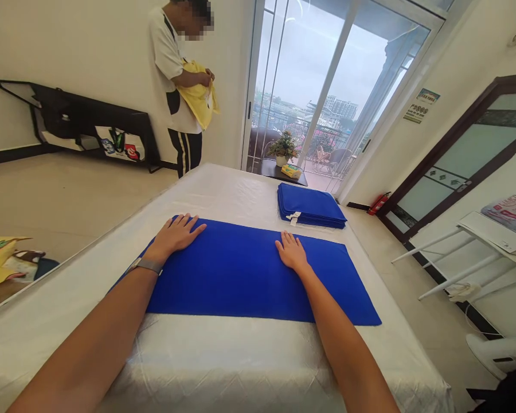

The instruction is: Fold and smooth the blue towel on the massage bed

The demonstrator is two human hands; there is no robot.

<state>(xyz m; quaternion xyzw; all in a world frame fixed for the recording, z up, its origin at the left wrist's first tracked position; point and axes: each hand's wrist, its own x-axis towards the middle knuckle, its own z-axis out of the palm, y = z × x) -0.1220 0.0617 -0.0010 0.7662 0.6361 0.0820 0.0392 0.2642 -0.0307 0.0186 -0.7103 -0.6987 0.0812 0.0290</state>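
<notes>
A blue cloth (236,275) lies spread flat as a long rectangle on the plastic-covered mattress (223,350). My left hand (178,235) rests palm down on its far left part, fingers spread, with a band around the wrist. Toward the right of the same cloth, my right hand (291,250) also presses flat near the far edge, its fingers apart. Neither hand grips anything. Just beyond my right hand sits a stack of folded blue cloths (312,203), with white tags showing at its near left corner.
Past the mattress a person (176,80) stands holding a yellow garment (200,100). A small black table (269,170) bears a potted plant (284,148) and a yellow pack (291,171). Colourful cloths (12,264) lie at left. A white table (494,229) stands at right.
</notes>
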